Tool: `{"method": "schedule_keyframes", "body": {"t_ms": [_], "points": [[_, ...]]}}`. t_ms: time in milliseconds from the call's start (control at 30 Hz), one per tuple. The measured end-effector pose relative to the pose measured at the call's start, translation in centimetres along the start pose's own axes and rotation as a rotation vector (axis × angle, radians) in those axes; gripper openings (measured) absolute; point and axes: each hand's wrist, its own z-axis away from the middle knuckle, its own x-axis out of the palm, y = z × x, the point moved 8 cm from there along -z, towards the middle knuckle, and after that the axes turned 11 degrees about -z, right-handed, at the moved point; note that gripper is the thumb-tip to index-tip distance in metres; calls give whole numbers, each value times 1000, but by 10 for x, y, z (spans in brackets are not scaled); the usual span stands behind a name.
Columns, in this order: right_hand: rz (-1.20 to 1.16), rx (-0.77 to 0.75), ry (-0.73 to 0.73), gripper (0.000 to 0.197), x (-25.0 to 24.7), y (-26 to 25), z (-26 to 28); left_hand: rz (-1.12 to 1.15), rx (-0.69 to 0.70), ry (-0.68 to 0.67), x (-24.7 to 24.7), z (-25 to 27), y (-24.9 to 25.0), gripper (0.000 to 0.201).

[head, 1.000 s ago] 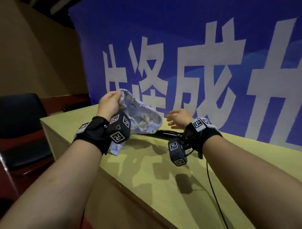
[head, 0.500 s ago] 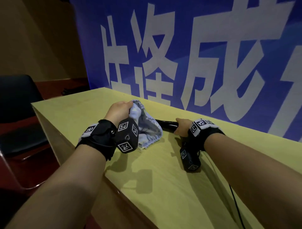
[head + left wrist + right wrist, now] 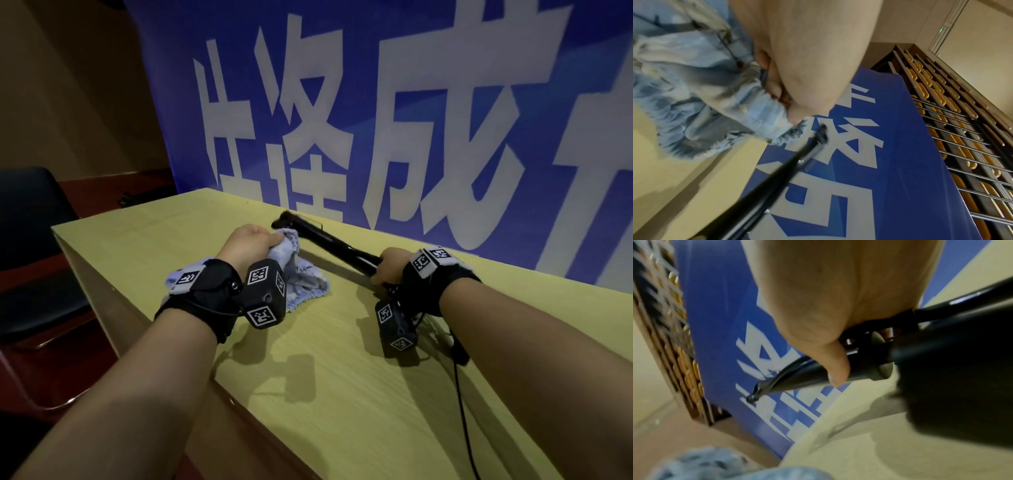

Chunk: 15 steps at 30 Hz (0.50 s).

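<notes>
Pale-blue cloth pouch [image 3: 305, 279] lies bunched on the table [image 3: 342, 394], its rim clenched in the left hand [image 3: 248, 245], while the right hand [image 3: 392, 265] fists the black pole [image 3: 329, 241] beside it, whose tip may snag the gathered mouth.

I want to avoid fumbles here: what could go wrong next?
The cloth is bunched in the left hand, so the black rod in the right hand could shove it along the table rather than slide in. Its knobbly far tip might snag the gathered hem.
</notes>
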Motion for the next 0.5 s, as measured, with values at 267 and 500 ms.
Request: {"method": "schedule_keyframes", "body": {"t_ms": [267,500], "points": [[-960,-94,172,30,-69,53,45,37,113,-181,52,38,59,19],[-1374,-114,281,32,-83,107,66,-113,230,-182,85,62,93,14]]}}
